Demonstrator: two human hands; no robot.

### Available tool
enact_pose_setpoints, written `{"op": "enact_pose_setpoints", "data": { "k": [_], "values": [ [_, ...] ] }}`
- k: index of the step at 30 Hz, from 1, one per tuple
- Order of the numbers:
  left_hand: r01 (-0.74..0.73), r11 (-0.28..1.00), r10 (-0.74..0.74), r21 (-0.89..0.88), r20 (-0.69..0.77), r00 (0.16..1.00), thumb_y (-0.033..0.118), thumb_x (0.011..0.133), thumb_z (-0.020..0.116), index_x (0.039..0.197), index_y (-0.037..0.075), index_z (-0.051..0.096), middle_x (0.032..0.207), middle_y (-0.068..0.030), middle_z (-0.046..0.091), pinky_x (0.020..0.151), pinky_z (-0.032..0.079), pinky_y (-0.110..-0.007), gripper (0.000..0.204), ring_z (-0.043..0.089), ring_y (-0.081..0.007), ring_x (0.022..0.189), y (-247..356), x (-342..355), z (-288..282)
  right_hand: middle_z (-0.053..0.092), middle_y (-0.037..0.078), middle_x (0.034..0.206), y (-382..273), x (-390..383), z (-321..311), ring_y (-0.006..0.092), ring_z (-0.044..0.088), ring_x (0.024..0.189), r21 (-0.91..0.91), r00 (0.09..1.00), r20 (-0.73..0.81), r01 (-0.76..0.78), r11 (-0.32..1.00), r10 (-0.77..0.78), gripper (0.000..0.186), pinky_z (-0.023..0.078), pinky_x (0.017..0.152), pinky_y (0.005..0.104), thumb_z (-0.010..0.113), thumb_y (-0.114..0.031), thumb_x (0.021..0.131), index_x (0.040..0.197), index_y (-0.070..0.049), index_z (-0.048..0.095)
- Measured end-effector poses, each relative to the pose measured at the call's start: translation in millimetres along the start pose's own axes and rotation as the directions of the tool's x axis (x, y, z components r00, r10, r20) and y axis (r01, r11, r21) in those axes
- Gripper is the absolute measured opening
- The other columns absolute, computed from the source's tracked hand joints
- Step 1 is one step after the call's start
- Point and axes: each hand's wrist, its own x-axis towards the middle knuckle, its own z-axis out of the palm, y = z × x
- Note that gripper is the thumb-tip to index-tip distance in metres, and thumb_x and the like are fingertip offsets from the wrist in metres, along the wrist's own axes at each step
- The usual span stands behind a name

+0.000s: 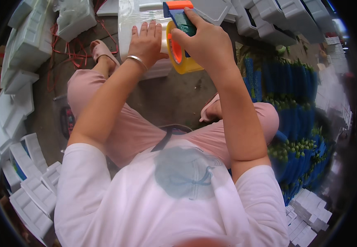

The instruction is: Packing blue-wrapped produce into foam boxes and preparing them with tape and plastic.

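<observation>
A white foam box (126, 24) stands in front of me at the top of the view, with clear tape shining across its lid. My left hand (144, 43) lies flat on it, fingers stretched out and pointing away from me. Beside it, my right hand (209, 43) is wrapped round a tape dispenser (185, 24) with a blue body and an orange front edge. A wide roll of yellowish tape (181, 68) on an orange hub sits in the dispenser, close to the left hand. Part of the dispenser's handle is hidden by my right fingers.
White foam boxes (29, 45) and lids (22, 103) are stacked along the left. More foam boxes (265, 18) stand at the far right. Blue-wrapped bundles with green tips (295, 111) fill the right side. Red string (73, 53) lies tangled on the floor.
</observation>
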Motion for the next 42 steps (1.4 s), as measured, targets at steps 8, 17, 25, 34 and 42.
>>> {"op": "enact_pose_setpoints", "data": {
  "k": [8,17,25,34,42],
  "values": [
    [0.135,0.983,-0.134,0.128,-0.018,0.991,0.043,0.065,0.075,0.129,0.001,0.043,0.131,-0.0139,0.047,0.098,0.037,-0.051,0.083,0.046,-0.0285,0.122,28,19,10,0.058,0.018,0.072,29,-90,31,0.0333,0.064,0.065,-0.031,0.989,0.082,-0.123,0.992,0.125,0.064,0.052,0.061,0.0405,0.063,-0.044,0.072,0.130,-0.019,0.053],
    [0.142,0.990,-0.143,-0.012,-0.029,0.989,0.052,0.059,0.077,0.130,0.002,0.040,0.133,-0.0135,0.045,0.099,0.038,-0.051,0.094,0.044,-0.0289,0.124,23,16,6,0.056,0.016,0.071,53,-101,45,0.0310,0.063,0.061,0.004,0.994,0.015,-0.112,0.994,0.111,0.061,0.051,0.058,0.0391,0.064,-0.041,0.071,0.128,-0.023,0.055],
    [-0.001,0.998,0.006,-0.063,0.091,0.996,0.052,0.062,0.076,0.132,0.004,0.041,0.137,-0.0143,0.042,0.100,0.036,-0.047,0.092,0.043,-0.0296,0.126,-18,48,0,0.058,0.016,0.076,68,-57,97,0.0321,0.064,0.065,0.072,0.996,-0.024,-0.086,0.994,0.088,0.065,0.053,0.061,0.0413,0.062,-0.046,0.072,0.132,-0.026,0.050],
    [0.137,0.970,-0.166,0.200,0.139,0.976,0.039,0.080,0.061,0.145,0.008,0.014,0.141,-0.0126,0.031,0.106,0.023,-0.043,0.086,0.032,-0.0291,0.128,-100,161,15,0.066,0.022,0.093,35,143,64,0.0341,0.065,0.086,0.090,0.999,0.036,0.038,0.995,-0.041,0.063,0.052,0.077,0.0407,0.061,-0.044,0.074,0.128,-0.011,0.052],
    [0.150,0.977,-0.189,0.153,0.285,0.940,0.037,0.081,0.064,0.146,0.007,0.014,0.143,-0.0205,0.033,0.109,0.024,-0.042,0.087,0.030,-0.0368,0.133,-200,234,57,0.055,0.011,0.078,115,19,170,0.0280,0.062,0.064,0.173,0.989,0.137,-0.084,0.981,0.060,0.070,0.053,0.062,0.0373,0.070,-0.040,0.068,0.133,-0.031,0.048]
  ]
}}
